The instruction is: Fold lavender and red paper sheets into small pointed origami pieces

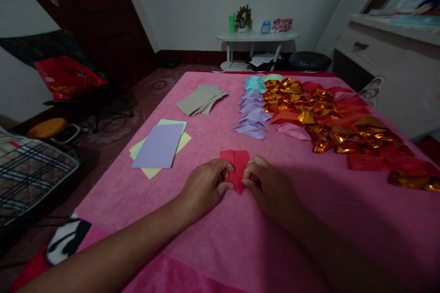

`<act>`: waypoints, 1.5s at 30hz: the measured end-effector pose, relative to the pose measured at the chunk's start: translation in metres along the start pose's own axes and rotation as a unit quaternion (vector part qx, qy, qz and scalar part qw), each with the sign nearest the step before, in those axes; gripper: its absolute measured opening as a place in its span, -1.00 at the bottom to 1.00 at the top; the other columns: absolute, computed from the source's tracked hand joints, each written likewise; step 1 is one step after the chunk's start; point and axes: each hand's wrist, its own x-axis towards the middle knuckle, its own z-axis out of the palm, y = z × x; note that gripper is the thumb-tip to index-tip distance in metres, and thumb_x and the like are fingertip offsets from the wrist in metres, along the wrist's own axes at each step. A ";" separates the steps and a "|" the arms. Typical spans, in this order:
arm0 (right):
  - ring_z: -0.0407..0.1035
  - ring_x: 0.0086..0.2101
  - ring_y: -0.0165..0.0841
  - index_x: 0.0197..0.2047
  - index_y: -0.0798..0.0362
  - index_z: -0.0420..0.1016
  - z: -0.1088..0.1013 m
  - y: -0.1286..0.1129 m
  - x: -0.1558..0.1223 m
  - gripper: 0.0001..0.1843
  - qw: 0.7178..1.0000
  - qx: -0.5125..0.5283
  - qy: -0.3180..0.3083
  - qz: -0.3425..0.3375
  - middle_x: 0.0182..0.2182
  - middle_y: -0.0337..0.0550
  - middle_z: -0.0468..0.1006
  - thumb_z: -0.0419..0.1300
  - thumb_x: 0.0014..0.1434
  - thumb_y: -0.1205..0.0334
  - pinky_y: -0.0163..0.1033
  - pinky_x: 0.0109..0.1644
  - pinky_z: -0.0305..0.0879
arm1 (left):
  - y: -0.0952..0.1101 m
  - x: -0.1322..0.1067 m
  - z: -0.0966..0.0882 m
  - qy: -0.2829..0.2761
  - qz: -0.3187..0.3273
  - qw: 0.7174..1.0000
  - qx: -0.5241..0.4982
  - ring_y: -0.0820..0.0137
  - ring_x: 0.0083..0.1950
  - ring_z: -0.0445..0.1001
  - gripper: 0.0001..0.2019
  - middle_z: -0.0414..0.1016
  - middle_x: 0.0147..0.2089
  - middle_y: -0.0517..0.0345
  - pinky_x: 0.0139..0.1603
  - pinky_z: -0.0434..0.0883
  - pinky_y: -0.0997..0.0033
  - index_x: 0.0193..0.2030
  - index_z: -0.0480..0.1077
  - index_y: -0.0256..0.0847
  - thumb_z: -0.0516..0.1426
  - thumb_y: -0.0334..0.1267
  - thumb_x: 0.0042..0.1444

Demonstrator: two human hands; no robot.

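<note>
A small piece of folded red paper [240, 160] is between my hands over the pink cloth, its lower end coming to a point. My left hand [209, 178] pinches its left edge between thumb and fingers. On the opposite edge, my right hand [263, 181] is closed with thumb and curled fingers on the paper. Creases run down and across its middle. To the left lies a stack of purple, green and yellow paper sheets [160, 146]. Farther back is a fanned pile of grey sheets [201, 98].
Folded purple paper pieces [252, 116] line up beyond my hands. Shiny gold folded pieces [287, 91] and red ones [378, 162] cover the table's right side. A white side table [257, 35] stands by the wall, with a dark stool [309, 60] beside it.
</note>
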 end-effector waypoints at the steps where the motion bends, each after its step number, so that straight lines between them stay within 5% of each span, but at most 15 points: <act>1: 0.23 -0.40 -0.42 -0.42 0.04 0.33 0.000 0.000 0.000 -0.91 1.000 0.003 0.000 0.000 -0.37 -0.26 0.33 0.11 0.10 0.39 -0.32 -0.36 0.04 | -0.001 0.002 -0.002 -0.017 -0.003 1.000 0.004 0.46 -0.40 0.34 -0.82 0.42 -0.38 0.21 -0.40 0.25 0.49 -0.21 0.42 -0.22 0.24 -0.33 0.00; 5: 0.23 -0.39 -0.42 -0.43 0.05 0.32 0.000 0.001 0.001 -0.91 1.000 0.011 0.004 -0.001 -0.37 -0.26 0.33 0.12 0.08 0.40 -0.32 -0.36 0.03 | -0.008 0.007 -0.008 -0.092 0.025 0.995 -0.032 0.48 -0.38 0.35 -0.95 0.40 -0.40 0.21 -0.38 0.24 0.53 -0.38 0.48 -0.22 0.24 -0.30 0.02; 12: 0.23 -0.38 -0.42 -0.43 0.05 0.31 0.001 0.003 0.001 -0.90 1.000 0.020 0.010 -0.010 -0.37 -0.26 0.33 0.09 0.10 0.38 -0.32 -0.36 0.03 | -0.004 0.009 -0.016 -0.126 0.060 0.987 -0.074 0.49 -0.31 0.37 -0.83 0.41 -0.36 0.19 -0.28 0.27 0.54 -0.39 0.49 -0.22 0.10 -0.31 0.17; 19: 0.24 -0.38 -0.42 -0.43 0.04 0.32 0.002 0.002 0.000 -0.91 1.000 0.016 0.017 0.002 -0.36 -0.26 0.34 0.11 0.11 0.36 -0.32 -0.37 0.03 | 0.002 0.016 -0.013 -0.115 0.026 0.991 0.058 0.51 -0.43 0.30 -0.88 0.37 -0.42 0.23 -0.41 0.16 0.54 -0.48 0.40 -0.24 0.20 -0.28 0.02; 24: 0.24 -0.39 -0.42 -0.43 0.04 0.33 0.002 0.001 0.000 -0.91 1.000 0.006 0.025 0.009 -0.37 -0.26 0.33 0.11 0.10 0.36 -0.33 -0.38 0.03 | 0.000 0.023 -0.013 -0.120 -0.005 0.991 0.053 0.53 -0.49 0.26 -0.79 0.40 -0.48 0.26 -0.49 0.07 0.55 -0.45 0.41 -0.23 0.28 -0.14 -0.07; 31: 0.25 -0.38 -0.41 -0.43 0.04 0.32 0.003 0.000 0.000 -0.90 1.000 0.001 0.026 0.007 -0.35 -0.24 0.35 0.09 0.11 0.38 -0.32 -0.36 0.05 | 0.003 0.023 -0.016 -0.126 0.019 0.991 0.048 0.49 -0.43 0.36 -0.86 0.48 -0.41 0.19 -0.40 0.18 0.53 -0.43 0.49 -0.21 0.12 -0.30 0.10; 38: 0.25 -0.38 -0.41 -0.43 0.04 0.33 0.004 -0.002 0.001 -0.90 0.999 -0.011 0.022 0.023 -0.35 -0.24 0.35 0.11 0.13 0.37 -0.31 -0.36 0.05 | 0.008 0.021 -0.013 -0.093 -0.037 0.992 0.071 0.49 -0.47 0.33 -0.90 0.46 -0.45 0.29 -0.49 0.08 0.54 -0.36 0.41 -0.16 0.23 -0.23 -0.01; 45: 0.25 -0.40 -0.42 -0.43 0.03 0.34 0.005 -0.001 -0.001 -0.90 0.999 -0.013 0.031 0.027 -0.35 -0.25 0.36 0.15 0.10 0.37 -0.32 -0.36 0.06 | 0.000 0.015 -0.004 -0.049 0.062 0.996 0.032 0.46 -0.31 0.40 -0.92 0.46 -0.35 0.22 -0.34 0.22 0.54 -0.29 0.50 -0.11 0.16 -0.24 0.12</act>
